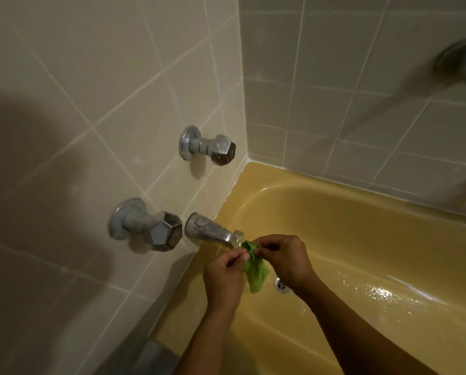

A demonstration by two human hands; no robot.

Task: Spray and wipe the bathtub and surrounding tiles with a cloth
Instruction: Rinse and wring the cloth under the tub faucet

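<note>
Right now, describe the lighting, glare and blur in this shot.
Head view: a shadow darkens the tiled wall at left; glare glints on the wet bathtub floor right of the drain; the metal fitting at upper right is smeared; the green cloth looks sharp.

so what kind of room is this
A bathroom, probably in a home: a yellow tub, tiled walls around it, a spout and two taps. The left hand and right hand pinch a green cloth.
</note>
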